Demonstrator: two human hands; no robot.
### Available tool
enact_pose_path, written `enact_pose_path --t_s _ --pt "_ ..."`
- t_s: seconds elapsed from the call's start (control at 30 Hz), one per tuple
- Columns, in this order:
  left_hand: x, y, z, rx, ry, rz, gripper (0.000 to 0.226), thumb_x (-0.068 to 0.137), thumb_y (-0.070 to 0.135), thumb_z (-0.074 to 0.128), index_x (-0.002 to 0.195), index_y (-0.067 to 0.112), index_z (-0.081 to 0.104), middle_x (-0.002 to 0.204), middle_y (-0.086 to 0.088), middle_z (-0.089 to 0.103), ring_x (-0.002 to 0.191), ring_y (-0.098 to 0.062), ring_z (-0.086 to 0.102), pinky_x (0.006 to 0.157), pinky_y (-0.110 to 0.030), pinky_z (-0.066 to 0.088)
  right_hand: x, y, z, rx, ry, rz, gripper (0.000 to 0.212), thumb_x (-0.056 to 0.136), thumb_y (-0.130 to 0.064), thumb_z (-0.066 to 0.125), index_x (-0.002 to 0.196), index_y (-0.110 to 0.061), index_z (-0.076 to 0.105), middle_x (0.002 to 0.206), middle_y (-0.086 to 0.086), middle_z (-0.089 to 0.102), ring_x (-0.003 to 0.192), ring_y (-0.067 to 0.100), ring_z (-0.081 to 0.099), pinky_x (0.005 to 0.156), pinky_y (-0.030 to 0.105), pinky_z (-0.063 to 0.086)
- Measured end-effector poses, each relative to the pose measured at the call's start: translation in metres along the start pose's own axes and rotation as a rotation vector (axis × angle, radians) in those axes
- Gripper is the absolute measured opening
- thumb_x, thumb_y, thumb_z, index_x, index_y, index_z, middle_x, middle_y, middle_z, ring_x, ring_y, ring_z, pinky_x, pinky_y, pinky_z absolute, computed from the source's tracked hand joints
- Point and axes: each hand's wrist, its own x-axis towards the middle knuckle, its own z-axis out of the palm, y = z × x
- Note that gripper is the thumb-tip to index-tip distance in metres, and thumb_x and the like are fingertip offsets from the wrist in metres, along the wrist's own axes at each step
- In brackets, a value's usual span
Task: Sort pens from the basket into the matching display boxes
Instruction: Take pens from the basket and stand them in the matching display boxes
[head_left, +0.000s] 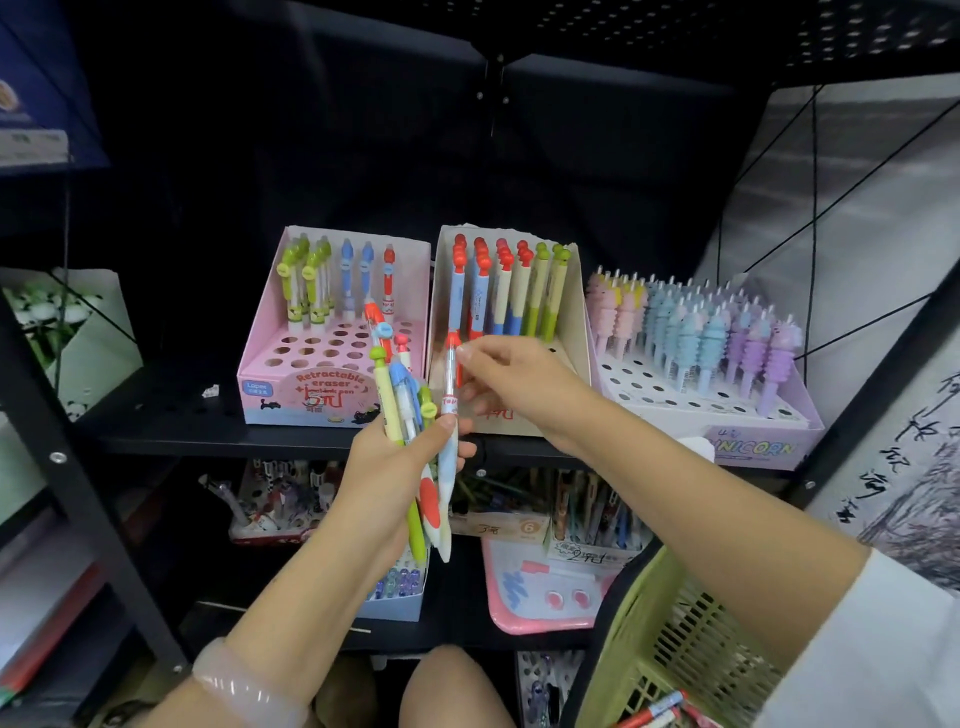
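Directly ahead, a black metal shelf (171, 415) carries three cardboard pen display boxes side by side. On the left stands a pink box (291, 358) printed "Retractable eraser", with rows of round holes; green, blue and one red pen stand upright in its back rows. In the middle is a cream box (569, 306) with red-topped and green-topped pens leaning against its back. On the right, a lilac box (753, 439) marked "Unicorn" is packed with pink, blue and purple pens.

In front of the shelf, the left hand (395, 470) is clenched around a bunch of mixed pens (402, 405), their tops fanning upward in front of the pink box and their tips poking out below the palm. A pale bangle (244, 686) circles that wrist.

Beside it, the right hand (514, 384) pinches a clear pen with a red top (451, 374) between thumb and fingertips, holding it upright at the edge of the bunch, before the front of the cream box.

At the bottom right, a green plastic basket (670, 639) sits under the right forearm, with a few more pens (660, 714) lying in it.
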Motion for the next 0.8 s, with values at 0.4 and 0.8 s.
enact_pose_path --t_s 0.4,0.8 --pt "-0.001 0.027 -0.035 -0.075 0.057 0.021 0.011 0.089 0.014 0.057 0.095 0.005 0.06 0.069 -0.004 0.073 0.053 -0.012 0.065 0.049 -0.019 0.051 0.027 -0.042 0.016 0.118 0.016 -0.102 0.018 0.095 -0.022 0.051 0.088 -0.01 0.063 0.077 0.003 0.063 0.062 0.004 0.06 0.062 0.014 0.052" --pt "0.017 0.057 -0.073 -0.037 0.058 0.1 0.006 0.09 0.012 0.057 0.094 0.01 0.053 0.06 0.0 0.065 0.047 -0.011 0.054 0.044 -0.019 0.044 0.122 -0.094 0.007 -0.747 0.295 -0.181 0.026 0.092 -0.021 0.056 0.111 -0.003 0.052 0.104 0.016 0.064 0.09 0.026 0.064 0.066 0.034 0.054"
